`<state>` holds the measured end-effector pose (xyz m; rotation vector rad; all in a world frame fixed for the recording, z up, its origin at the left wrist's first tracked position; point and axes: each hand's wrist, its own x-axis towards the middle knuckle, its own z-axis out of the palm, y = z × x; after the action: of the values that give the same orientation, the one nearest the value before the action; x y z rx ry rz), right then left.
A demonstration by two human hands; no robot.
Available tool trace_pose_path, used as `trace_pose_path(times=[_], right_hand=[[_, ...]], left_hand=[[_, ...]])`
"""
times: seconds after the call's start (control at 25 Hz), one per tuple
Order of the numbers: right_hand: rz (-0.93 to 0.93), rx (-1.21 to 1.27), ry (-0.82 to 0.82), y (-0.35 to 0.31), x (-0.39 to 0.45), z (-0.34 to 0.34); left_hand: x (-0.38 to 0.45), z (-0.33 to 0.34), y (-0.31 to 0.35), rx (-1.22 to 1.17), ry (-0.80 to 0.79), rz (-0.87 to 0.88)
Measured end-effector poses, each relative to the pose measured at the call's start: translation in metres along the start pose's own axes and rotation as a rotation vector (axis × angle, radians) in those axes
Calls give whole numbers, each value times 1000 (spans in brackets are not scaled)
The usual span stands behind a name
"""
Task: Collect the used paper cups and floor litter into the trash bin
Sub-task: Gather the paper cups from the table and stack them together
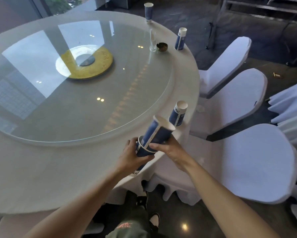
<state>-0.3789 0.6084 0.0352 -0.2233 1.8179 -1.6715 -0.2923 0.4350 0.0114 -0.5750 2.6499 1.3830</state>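
Blue nested cups [154, 134] tilted, mouths up-right, both hands [154, 152] clamped around them.

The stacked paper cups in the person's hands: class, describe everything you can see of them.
The stacked paper cups are dark blue with white rims and a white printed band, and look like coated paper. One cup sits part way inside another, its open mouth tilted up and to the right. The left hand grips the lower, outer cup; the right hand holds the upper one. The stack hangs over the near edge of the round white table.
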Motion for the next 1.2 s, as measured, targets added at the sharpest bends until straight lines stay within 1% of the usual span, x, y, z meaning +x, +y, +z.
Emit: trace_pose_path(times=[0.04,0.12,0.2,0.28,0.36,0.44,0.52,0.56,0.6,0.64,0.68,0.72,0.76,0.88,0.96,1.08,1.2], right_hand=[[22,-5,-9,0,-1,-3],[73,-4,62,-6,-1,-15],[73,-37,134,-14,6,-30],[39,-196,145,-22,18,-38],[33,-422,79,-18,32,-41],[58,-547,16,-15,47,-46],[21,-626,43,-21,68,-55],[-31,-736,106,-26,83,-63],[-99,-939,164,-29,105,-73],[-148,-1203,193,-31,122,-83],[-151,-1446,188,-33,132,-90],[-111,-1625,150,-34,146,-97],[-67,-1753,105,-35,160,-103],[56,-2046,-32,-25,193,-117],[103,-2099,-43,-19,204,-122],[197,-2047,110,-13,203,-128],[311,-1892,278,-9,191,-149]], left_hand=[[5,3,2,-15,-6,8],[17,11,7,-37,-36,15],[32,19,12,-54,-64,22],[48,26,16,-87,-80,28],[63,31,20,-121,-83,35],[78,34,21,-129,-101,26],[94,32,17,-124,-120,-1],[104,30,14,-127,-128,-19],[118,28,10,-135,-134,-40],[128,27,6,-144,-132,-56],[132,25,5,-149,-128,-58],[139,24,3,-154,-130,-63],[147,24,0,-152,-134,-70],[169,24,-8,-130,-157,-83],[180,26,-12,-130,-181,-89],[189,31,-9,-134,-208,-89],[196,41,1,-127,-246,-77]])
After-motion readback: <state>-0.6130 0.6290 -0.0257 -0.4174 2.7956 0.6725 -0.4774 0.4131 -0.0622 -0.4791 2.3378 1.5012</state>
